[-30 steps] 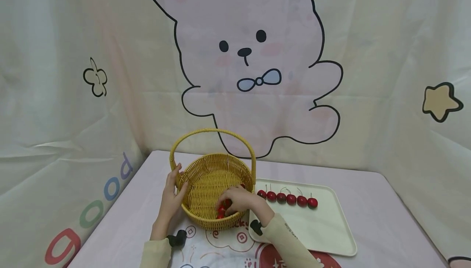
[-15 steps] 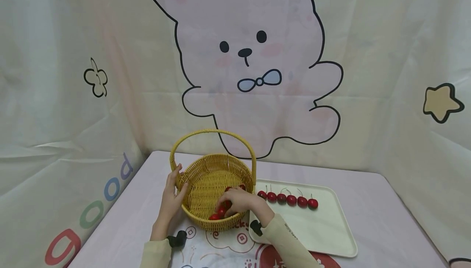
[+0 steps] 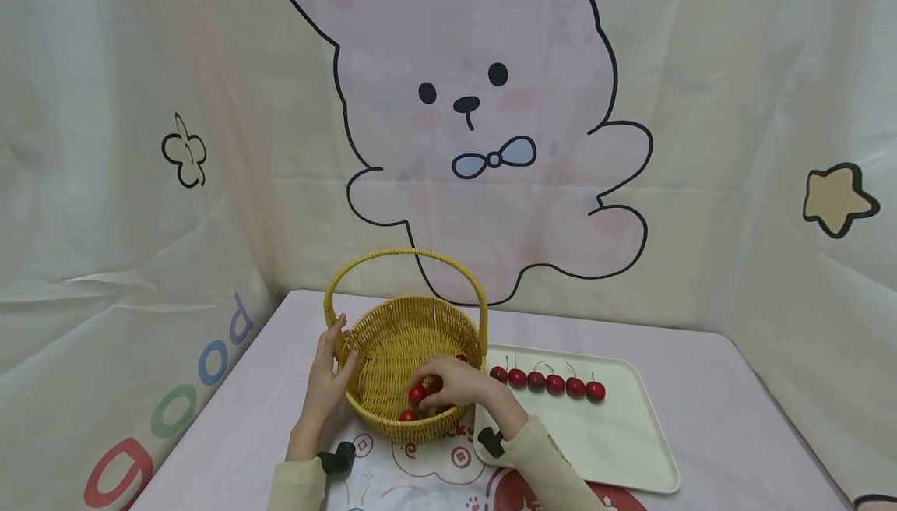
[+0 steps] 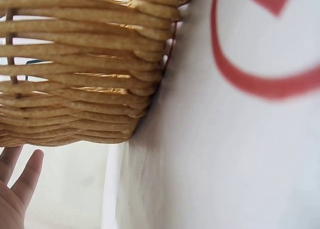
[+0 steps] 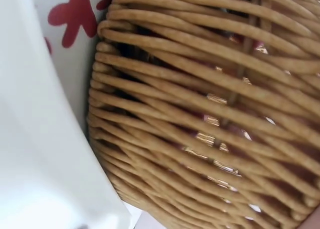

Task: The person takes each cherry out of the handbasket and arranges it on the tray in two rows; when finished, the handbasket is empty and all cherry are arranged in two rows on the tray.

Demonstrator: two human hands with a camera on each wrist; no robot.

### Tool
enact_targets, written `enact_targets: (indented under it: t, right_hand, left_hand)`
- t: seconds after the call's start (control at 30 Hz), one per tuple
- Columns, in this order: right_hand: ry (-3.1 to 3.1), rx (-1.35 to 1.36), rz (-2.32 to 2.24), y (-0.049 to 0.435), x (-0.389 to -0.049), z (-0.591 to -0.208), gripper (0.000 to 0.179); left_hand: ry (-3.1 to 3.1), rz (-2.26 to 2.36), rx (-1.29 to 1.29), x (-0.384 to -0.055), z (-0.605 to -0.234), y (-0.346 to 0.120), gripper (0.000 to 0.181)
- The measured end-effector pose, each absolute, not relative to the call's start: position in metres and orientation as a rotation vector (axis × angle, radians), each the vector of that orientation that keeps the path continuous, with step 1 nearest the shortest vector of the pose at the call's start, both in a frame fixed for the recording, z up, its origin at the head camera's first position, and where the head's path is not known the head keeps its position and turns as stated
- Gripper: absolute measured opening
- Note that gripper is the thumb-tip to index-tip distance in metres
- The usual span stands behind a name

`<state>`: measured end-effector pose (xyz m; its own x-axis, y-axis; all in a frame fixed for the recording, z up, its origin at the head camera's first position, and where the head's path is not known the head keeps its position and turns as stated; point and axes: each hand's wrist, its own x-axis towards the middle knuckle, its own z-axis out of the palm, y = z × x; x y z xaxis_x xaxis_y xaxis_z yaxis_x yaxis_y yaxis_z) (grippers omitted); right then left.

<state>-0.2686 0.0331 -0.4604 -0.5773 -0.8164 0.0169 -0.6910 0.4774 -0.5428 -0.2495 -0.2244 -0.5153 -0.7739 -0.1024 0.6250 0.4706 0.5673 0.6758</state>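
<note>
A yellow wicker basket with a tall arched handle stands on the table. My left hand holds its left side, thumb at the rim and fingers by the handle's base; in the left wrist view, fingers stand beside the weave. My right hand reaches over the near right rim, thumb and fingers pinching a red cherry inside the basket. Another cherry lies below it against the near wall, and one more shows at the right wall. The hand partly hides other dark red fruit.
Right of the basket lies a cream tray, with a row of several stemmed cherries along its far side. A printed mat covers the table's near part. Fabric walls enclose the table.
My right hand has shifted slightly and raised a cherry a little from the others near the basket's near wall. The left hand stays on the basket; the row on the tray is unchanged.
</note>
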Motion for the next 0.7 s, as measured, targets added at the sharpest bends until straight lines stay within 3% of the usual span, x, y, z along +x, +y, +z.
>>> enact_targets:
  t: [0.7]
  right_hand:
    - [2.465,-1.266,-1.262,0.046,-0.255,-0.458,0.03]
  left_hand:
    - [-2.183,-1.222,-0.279,-0.248,-0.514,-0.224,0.066]
